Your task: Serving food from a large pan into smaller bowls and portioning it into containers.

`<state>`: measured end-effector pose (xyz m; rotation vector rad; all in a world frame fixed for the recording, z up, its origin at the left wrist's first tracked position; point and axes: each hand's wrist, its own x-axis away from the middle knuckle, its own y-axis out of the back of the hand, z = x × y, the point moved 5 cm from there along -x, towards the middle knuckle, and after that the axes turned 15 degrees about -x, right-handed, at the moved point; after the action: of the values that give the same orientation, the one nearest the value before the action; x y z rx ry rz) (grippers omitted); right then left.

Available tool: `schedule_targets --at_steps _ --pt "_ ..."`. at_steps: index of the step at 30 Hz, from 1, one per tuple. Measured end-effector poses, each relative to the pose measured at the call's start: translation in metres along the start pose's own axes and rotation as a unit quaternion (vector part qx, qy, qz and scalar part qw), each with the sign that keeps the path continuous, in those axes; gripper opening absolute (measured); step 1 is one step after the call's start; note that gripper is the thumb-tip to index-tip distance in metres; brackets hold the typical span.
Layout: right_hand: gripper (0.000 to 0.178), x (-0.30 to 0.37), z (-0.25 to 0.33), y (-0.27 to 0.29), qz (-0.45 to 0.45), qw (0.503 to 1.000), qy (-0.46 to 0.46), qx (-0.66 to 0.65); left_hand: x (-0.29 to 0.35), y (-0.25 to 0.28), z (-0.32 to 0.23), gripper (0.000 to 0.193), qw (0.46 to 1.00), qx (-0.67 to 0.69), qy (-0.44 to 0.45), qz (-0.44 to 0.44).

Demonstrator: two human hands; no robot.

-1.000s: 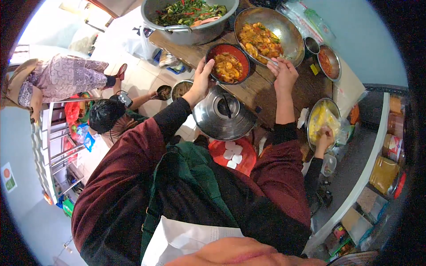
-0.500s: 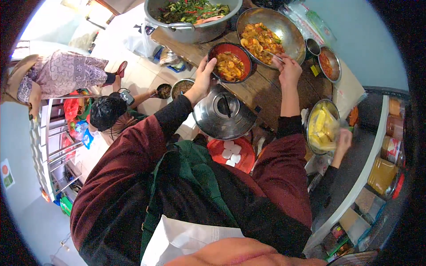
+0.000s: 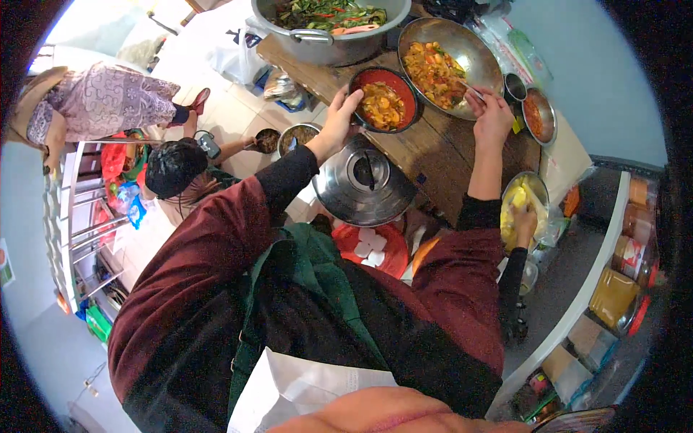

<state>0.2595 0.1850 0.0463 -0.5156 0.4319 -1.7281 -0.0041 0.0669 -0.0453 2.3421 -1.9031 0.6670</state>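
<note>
My left hand (image 3: 339, 124) grips the near-left rim of a dark bowl with a red inside (image 3: 399, 81), thumb over the edge. Some orange-yellow stew (image 3: 381, 106) lies in it. My right hand (image 3: 494, 117) is closed on the handle of a metal spoon (image 3: 472, 91), whose far end is down in the food. That food, an orange stew with chunks (image 3: 432, 68), fills the left part of a wide metal wok (image 3: 485, 66). The bowl stands right beside the wok's near-left rim, above the wooden table (image 3: 426, 151).
A large grey pot (image 3: 346, 49) of greens stands far left on the table. Below it are a lidded steel pot (image 3: 346, 191) and a red basin (image 3: 393, 252). Another person's hand (image 3: 525, 225) reaches into a bowl of yellow pieces (image 3: 520, 191). A second person (image 3: 177, 169) crouches left.
The spoon has moved deeper into the stew at the wok's near side. At the right, the other person's hand has gone from the bowl's outer side to the yellow pieces inside.
</note>
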Motion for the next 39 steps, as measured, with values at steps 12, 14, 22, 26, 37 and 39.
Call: schedule_targets --at_steps 12,14,22,26,37,39 --pt "0.013 0.146 0.020 -0.103 0.263 0.874 0.253 0.322 0.039 0.008 -0.041 0.048 0.994 0.094 -0.048 -0.001" --pt "0.013 0.165 0.029 -0.111 0.257 0.861 0.345 0.272 0.051 0.011 -0.057 0.043 0.986 0.141 -0.087 0.029" --pt "0.016 0.225 0.061 -0.152 0.243 0.919 0.265 0.161 0.119 0.050 -0.105 0.038 0.981 0.146 -0.118 0.044" --pt "0.015 0.268 0.060 -0.178 0.344 0.903 0.212 0.143 0.169 0.075 -0.126 0.039 0.985 0.125 -0.116 -0.008" --pt "0.021 0.376 0.051 -0.237 0.358 0.852 0.377 0.065 0.302 0.176 -0.141 0.045 0.973 0.143 -0.175 -0.037" --pt "0.022 0.399 0.039 -0.248 0.395 0.871 0.291 0.023 0.322 0.197 -0.137 0.045 0.969 0.137 -0.195 -0.063"
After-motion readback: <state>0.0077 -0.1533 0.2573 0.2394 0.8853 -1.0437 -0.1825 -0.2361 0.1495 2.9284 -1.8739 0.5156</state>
